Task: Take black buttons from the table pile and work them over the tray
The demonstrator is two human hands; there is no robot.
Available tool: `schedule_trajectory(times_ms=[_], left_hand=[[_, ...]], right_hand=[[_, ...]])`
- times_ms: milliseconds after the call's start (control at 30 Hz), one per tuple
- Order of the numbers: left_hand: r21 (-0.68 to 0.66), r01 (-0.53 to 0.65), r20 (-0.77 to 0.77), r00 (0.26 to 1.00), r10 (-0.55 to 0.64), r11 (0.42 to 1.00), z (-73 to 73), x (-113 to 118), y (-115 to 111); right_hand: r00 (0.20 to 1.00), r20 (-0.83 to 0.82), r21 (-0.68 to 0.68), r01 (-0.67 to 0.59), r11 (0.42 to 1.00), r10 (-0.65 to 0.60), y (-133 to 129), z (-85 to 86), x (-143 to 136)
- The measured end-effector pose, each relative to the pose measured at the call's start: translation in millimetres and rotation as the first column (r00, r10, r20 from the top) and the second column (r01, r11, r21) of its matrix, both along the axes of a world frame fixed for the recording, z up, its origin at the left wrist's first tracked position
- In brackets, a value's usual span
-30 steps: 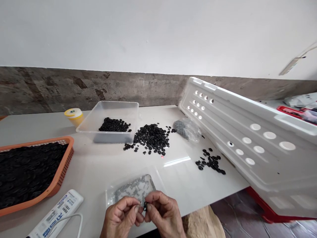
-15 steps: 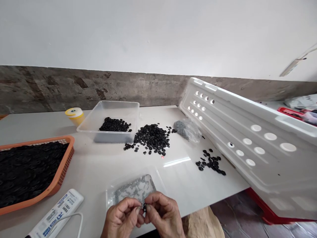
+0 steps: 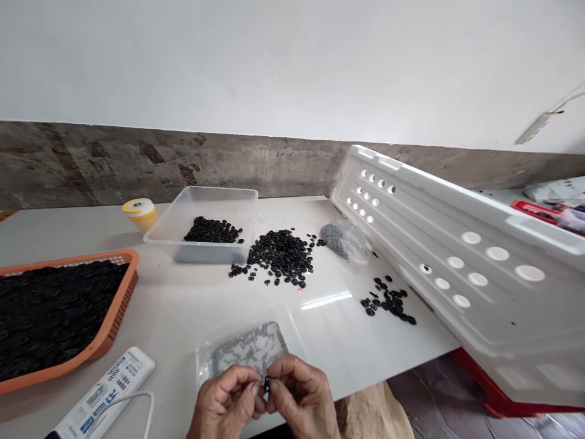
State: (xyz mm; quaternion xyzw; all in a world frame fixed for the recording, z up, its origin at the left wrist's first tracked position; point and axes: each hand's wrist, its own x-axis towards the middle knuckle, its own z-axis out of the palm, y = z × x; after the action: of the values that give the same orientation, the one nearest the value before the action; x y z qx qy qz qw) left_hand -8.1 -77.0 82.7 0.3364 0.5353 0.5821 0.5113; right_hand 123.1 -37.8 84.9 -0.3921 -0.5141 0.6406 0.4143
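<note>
Small black part (image 3: 267, 385) in fingertip pinch of both hands, left hand (image 3: 231, 399) and right hand (image 3: 301, 393), at near side of clear tray (image 3: 203, 367) of grey bits (image 3: 249, 346). This piece looks mid-work. Pile of black pieces (image 3: 283, 253) and smaller cluster (image 3: 393, 302) loose on table (image 3: 178, 317); clear bin (image 3: 205, 255) part-filled. Can't tell finished from waiting.

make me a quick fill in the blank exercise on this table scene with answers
The left hand and right hand meet at a small part coloured ____.
The basket is coloured ____.
In view, the clear bin stands to the ____ of the black heap.
The white panel is pierced by round ____.

Answers: black; orange; left; holes
</note>
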Motion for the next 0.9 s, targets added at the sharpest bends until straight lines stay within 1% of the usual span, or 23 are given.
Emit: schedule_trajectory(times_ms=[233, 333, 400, 500, 633, 733, 800, 900], left_hand=[[0.03, 0.009, -0.052, 0.999, -0.007, 1.0, -1.2, -1, -2], [0.064, 0.016, -0.093, 0.996, -0.01, 0.998, -3.9, 0, -4], [0.096, 0.011, -0.13, 0.991, 0.001, 0.995, -6.8, 1, -4], [0.118, 0.016, -0.149, 0.989, 0.002, 0.993, -9.8, 4, -3], [0.107, 0.04, -0.105, 0.994, -0.029, 0.994, -6.9, 7, 0], [0.085, 0.043, -0.051, 0.998, -0.039, 0.995, -4.7, 7, 2], [0.063, 0.046, -0.017, 0.999, -0.045, 0.997, -6.0, 7, 3], [0.043, 0.031, 0.025, 0.999, -0.032, 0.999, -11.1, 6, 2]], right_hand=[[1.0, 0.005, 0.05, 0.0, 0.999, 0.0, -2, -5.5, 0], [1.0, 0.013, 0.063, -0.001, 0.998, 0.0, -3, -8.1, -1], [1.0, 0.006, 0.045, 0.005, 0.999, -0.005, -5, -10.7, -1], [0.999, -0.038, -0.026, 0.026, 0.999, -0.027, -5, -14.0, 0], [0.993, -0.096, -0.08, 0.065, 0.995, -0.072, -4, -12.8, 2], [0.992, -0.081, -0.079, 0.086, 0.993, -0.093, -2, -11.0, 2], [0.995, -0.047, -0.076, 0.079, 0.994, -0.083, 0, -11.7, 3], [1.0, -0.002, -0.084, 0.025, 0.996, -0.025, 2, -15.3, 4]])
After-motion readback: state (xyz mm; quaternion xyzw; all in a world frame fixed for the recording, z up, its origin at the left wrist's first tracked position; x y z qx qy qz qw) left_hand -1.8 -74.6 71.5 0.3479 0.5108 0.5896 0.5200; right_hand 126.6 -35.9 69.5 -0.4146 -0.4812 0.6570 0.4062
